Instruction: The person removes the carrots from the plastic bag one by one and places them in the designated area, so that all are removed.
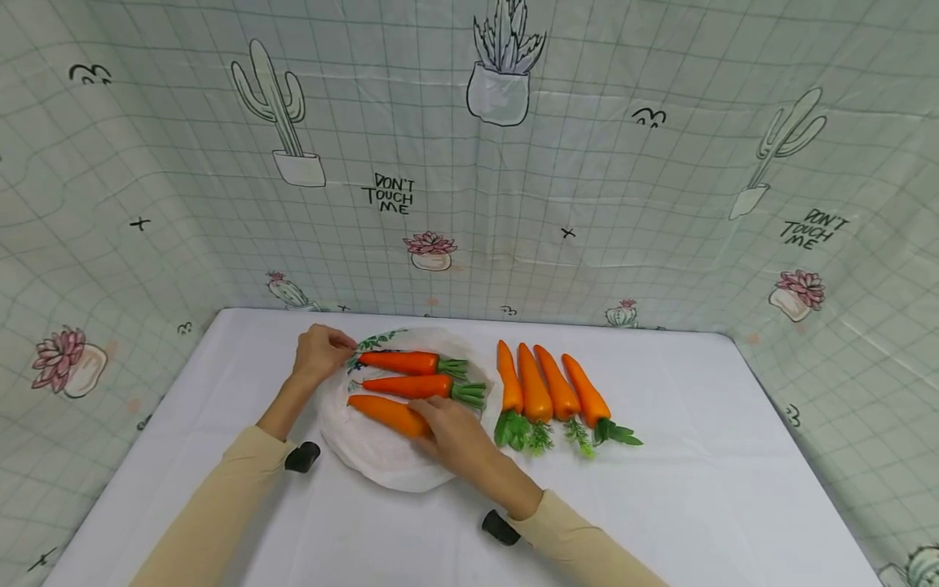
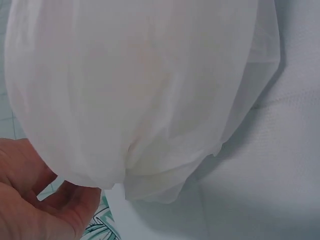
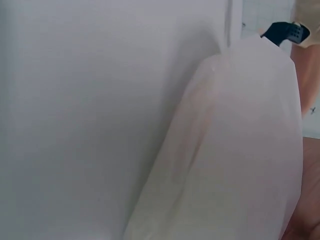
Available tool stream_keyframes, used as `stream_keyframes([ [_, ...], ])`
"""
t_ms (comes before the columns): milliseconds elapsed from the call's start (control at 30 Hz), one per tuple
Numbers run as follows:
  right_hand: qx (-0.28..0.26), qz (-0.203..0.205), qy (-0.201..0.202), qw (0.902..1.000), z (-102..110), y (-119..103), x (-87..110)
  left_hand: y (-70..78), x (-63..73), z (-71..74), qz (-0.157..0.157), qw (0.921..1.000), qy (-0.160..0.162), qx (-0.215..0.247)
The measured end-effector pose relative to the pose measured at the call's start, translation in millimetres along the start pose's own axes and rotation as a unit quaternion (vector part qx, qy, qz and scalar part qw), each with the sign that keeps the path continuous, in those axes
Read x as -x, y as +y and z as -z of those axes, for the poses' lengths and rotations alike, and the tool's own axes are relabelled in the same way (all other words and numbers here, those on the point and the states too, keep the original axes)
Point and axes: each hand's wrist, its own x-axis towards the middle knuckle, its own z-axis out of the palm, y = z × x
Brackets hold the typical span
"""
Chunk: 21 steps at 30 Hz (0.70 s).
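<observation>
There, we saw the left hand [image 1: 320, 352] pinch a rounded, sheer white wrap [image 1: 374, 456]; the right hand [image 1: 456, 436] gripped a smooth, tapered orange carrot [image 1: 383, 412], hiding its thick end.

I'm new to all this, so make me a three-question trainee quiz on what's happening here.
1. How many tapered orange carrots with green tops lie right of the soft, round, white translucent bag?

2. True or false: the person's left-hand grip is on a carrot.

3. What does the right-hand grip hold?
A) A red-orange carrot
B) A smooth orange carrot
C) Nothing

Key:
1. Four
2. False; it is at the bag's edge
3. B
</observation>
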Motion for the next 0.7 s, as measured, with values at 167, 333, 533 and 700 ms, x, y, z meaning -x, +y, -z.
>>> stream_keyframes([
  [167, 0.014, 0.014, 0.001, 0.9998, -0.8, -0.3, 2.2, -0.6, 1.2, 0.6, -0.013, 0.9994, -0.024, -0.024],
  [333, -0.003, 0.006, 0.001, 1.0000, 8.4, 1.3, 4.2, 1.8, 1.1, 0.3, -0.031, 0.9968, -0.058, -0.046],
  [533, 0.003, 0.019, 0.024, 0.9995, 22.8, 6.9, 5.7, 1.7, 1.5, 0.1, -0.031, 0.9959, -0.071, -0.046],
  [700, -0.005, 0.021, 0.048, 0.9986, 37.0, 10.7, 9.8, -2.3, 0.7, 0.0, -0.041, 0.9947, -0.081, -0.048],
])
